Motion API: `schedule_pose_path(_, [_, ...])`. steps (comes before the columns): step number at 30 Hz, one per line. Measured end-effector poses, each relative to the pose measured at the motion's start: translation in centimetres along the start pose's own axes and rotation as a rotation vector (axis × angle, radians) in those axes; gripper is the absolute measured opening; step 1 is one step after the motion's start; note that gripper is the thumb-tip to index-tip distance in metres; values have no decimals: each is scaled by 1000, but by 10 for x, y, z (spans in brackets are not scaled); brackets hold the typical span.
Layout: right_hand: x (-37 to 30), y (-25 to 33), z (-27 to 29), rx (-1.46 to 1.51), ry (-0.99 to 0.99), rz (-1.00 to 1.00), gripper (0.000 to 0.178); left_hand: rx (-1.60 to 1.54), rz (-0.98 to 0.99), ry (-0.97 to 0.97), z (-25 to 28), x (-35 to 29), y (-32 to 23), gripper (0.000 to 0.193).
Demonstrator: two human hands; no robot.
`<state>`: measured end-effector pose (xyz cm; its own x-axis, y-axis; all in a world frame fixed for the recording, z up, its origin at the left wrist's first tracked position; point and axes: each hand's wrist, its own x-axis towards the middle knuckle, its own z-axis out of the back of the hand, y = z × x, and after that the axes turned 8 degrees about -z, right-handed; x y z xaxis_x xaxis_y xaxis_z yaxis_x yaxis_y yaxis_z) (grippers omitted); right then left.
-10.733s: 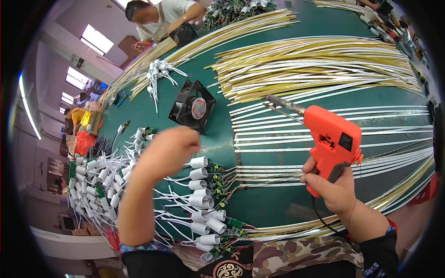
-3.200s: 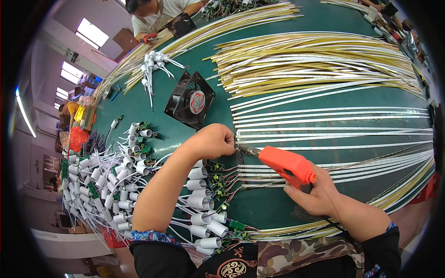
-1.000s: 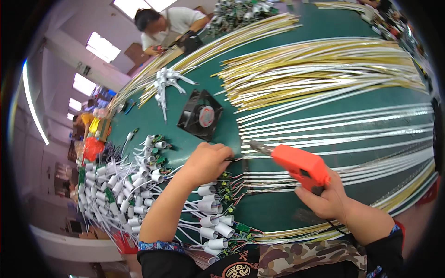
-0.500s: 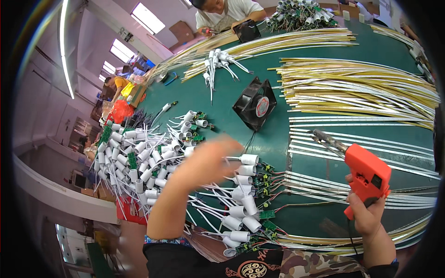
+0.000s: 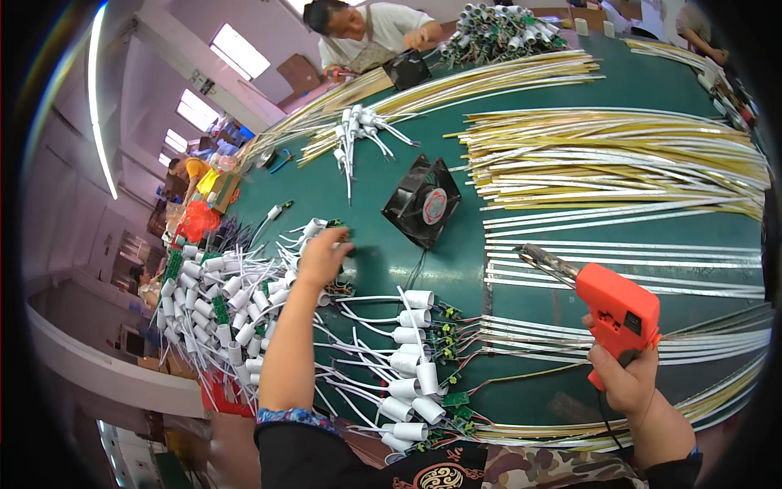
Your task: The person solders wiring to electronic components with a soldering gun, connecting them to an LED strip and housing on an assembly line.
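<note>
My right hand [image 5: 627,371] grips a red soldering gun [image 5: 621,308] by its handle, the dark tip pointing left over thin white strips [image 5: 627,265]. At the right edge of the socket pile is my left hand [image 5: 324,254], its fingers curled down over a spot with small circuit boards; the hand hides what lies in them. White lamp sockets [image 5: 231,285] with white wires and green boards form that pile. In front of me, a row of similar sockets [image 5: 405,385] has boards [image 5: 456,399] wired to strips running right.
A black square fan [image 5: 422,202] stands mid-table. Beyond it lie a small bunch of white sockets [image 5: 358,126] and a thick bundle of yellow and white strips [image 5: 603,159]. Across the table a person [image 5: 371,37] works beside another black fan [image 5: 406,70] and a heap of sockets [image 5: 501,33].
My left hand has moved from above the socket row left and away to the pile's right edge. The soldering gun stays in my right hand. The whole view has shifted slightly.
</note>
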<state>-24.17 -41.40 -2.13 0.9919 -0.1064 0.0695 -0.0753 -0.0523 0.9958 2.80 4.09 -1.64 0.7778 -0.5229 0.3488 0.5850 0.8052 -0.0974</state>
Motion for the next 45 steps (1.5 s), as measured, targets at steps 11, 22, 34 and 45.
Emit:
schedule_pose_path(11, [-3,2,2,448,62,-295,32,-1125,39,685,68,25,-209,41])
schedule_pose_path(22, [-6,1,-19,161,-23,-198,75,-1509,219,654,-3,27,-293,34])
schedule_pose_path(34, [-2,0,-12,-30,-114,-159,71,-945,-197,330,-16,17,-322,36])
schedule_pose_path(45, [6,9,1,40,-11,-194,67,-1142,-137,762,-2,30,-308,35])
